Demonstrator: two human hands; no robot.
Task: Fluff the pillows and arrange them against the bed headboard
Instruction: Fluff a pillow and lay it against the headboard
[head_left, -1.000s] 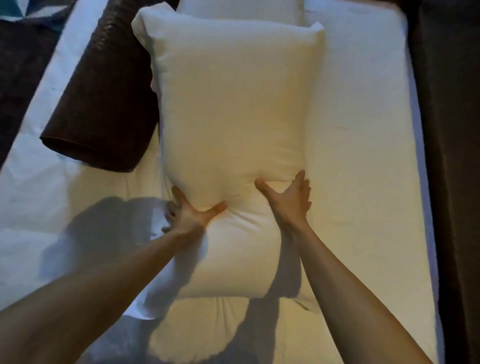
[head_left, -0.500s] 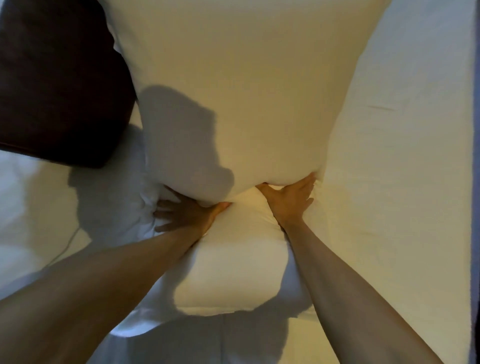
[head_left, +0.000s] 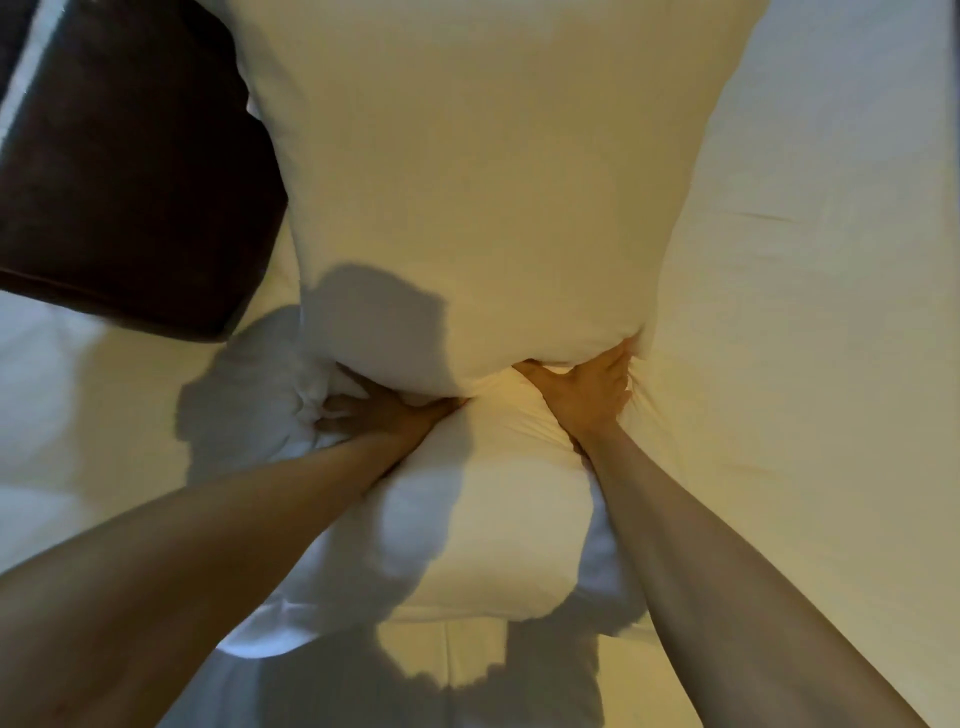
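A large white pillow (head_left: 483, 176) lies lengthwise on the bed and fills the middle of the view. Both hands press into a deep crease across it, so the far part bulges up and the near part (head_left: 493, 519) puffs toward me. My left hand (head_left: 384, 413) digs in at the left of the crease, fingers spread into bunched fabric. My right hand (head_left: 587, 389) pushes in at the right, fingertips tucked under the bulge. The headboard is out of view.
A dark brown cushion or folded throw (head_left: 124, 171) lies at the upper left, touching the pillow's left edge. The white bedsheet (head_left: 810, 364) stretches to the right and also shows at the left (head_left: 78, 405). My shadow falls across the near sheet.
The view has closed in on the pillow. Both hands have pushed deeper into the crease and the far part has bulged higher over my fingers.
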